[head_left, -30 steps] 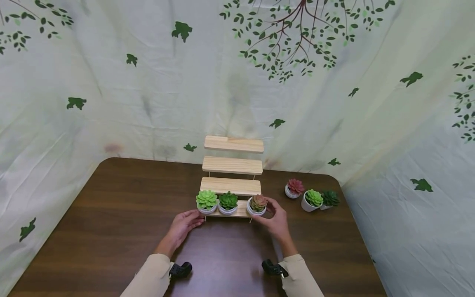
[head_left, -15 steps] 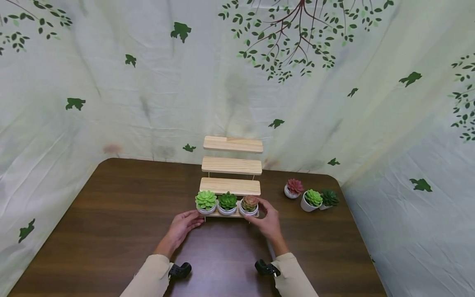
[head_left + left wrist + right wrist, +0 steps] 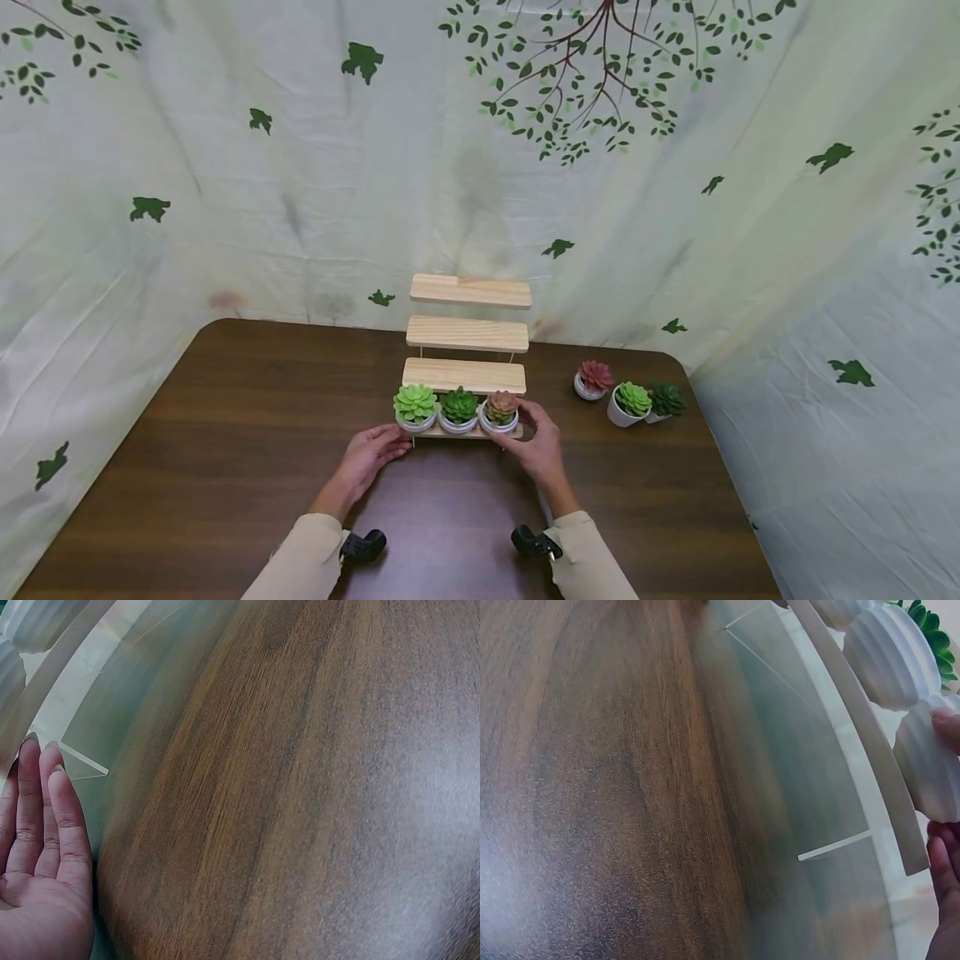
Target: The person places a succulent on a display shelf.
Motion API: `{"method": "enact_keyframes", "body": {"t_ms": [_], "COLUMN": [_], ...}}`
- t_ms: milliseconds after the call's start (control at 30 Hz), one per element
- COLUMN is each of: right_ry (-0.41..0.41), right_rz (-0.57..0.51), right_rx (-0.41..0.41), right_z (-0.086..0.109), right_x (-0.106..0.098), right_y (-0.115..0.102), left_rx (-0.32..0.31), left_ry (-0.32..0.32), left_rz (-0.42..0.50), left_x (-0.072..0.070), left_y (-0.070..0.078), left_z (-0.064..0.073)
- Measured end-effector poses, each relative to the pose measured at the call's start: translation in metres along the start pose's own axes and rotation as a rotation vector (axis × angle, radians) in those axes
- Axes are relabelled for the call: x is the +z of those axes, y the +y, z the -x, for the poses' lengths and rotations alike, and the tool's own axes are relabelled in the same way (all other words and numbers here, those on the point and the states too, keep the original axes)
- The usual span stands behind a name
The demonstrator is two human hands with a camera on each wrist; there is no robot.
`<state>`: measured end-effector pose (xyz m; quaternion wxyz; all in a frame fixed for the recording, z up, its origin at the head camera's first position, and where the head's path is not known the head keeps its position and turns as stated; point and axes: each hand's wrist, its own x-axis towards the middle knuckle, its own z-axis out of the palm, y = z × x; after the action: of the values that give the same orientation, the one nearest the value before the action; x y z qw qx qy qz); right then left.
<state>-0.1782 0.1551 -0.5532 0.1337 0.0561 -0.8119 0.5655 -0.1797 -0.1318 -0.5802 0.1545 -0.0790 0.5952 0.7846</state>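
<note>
On the lowest board of a tiered wooden shelf point(image 3: 467, 377) stand three succulents in white ribbed pots: a light green one point(image 3: 415, 403) at left, a dark green one point(image 3: 459, 406) in the middle, a reddish-brown one point(image 3: 500, 410) at right. My right hand point(image 3: 538, 446) holds the reddish-brown succulent's pot, thumb at its front and fingers round its right side. My left hand point(image 3: 366, 460) is at the board's left end beside the light green succulent, its fingers point(image 3: 30, 802) straight. Whether it touches the pot or only the board, I cannot tell.
To the right on the brown table point(image 3: 247, 433) stand a red succulent point(image 3: 596, 377), a light green succulent point(image 3: 632, 404) and a dark green succulent point(image 3: 667, 401). The shelf's upper boards point(image 3: 470, 291) carry no pots. A leaf-patterned cloth point(image 3: 315, 167) hangs behind the table.
My right hand has moved the reddish-brown succulent left along the lowest board, up to the dark green one. My left hand has stayed in place.
</note>
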Motion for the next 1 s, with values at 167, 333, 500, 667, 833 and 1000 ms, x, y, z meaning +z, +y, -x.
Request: {"method": "enact_keyframes", "body": {"t_ms": [167,333,500,667,833,1000], "right_ry": [-0.003,0.046,0.111,0.237,0.41,0.587], "right_rz": [-0.049,-0.05,-0.068,-0.112,-0.122,-0.127], "right_rx": [-0.038,-0.035,0.001,0.091,0.174,0.264], "right_z": [0.003,0.009,0.018,0.025,0.03,0.031], "right_x": [-0.002,-0.01,-0.028,-0.055,-0.079,-0.096], "right_y": [-0.024,-0.035,-0.023,-0.006,0.021,0.063], "left_rx": [0.008,0.006,-0.01,-0.005,-0.004,-0.006], "left_ry": [0.006,0.004,0.007,-0.007,-0.012,-0.005], "left_rz": [0.007,0.01,0.004,0.004,-0.001,0.008], "left_x": [-0.001,-0.002,-0.002,-0.002,-0.001,0.0], "left_y": [0.002,0.002,0.001,0.001,0.002,0.002], "left_z": [0.001,0.002,0.003,0.003,0.003,0.001]}}
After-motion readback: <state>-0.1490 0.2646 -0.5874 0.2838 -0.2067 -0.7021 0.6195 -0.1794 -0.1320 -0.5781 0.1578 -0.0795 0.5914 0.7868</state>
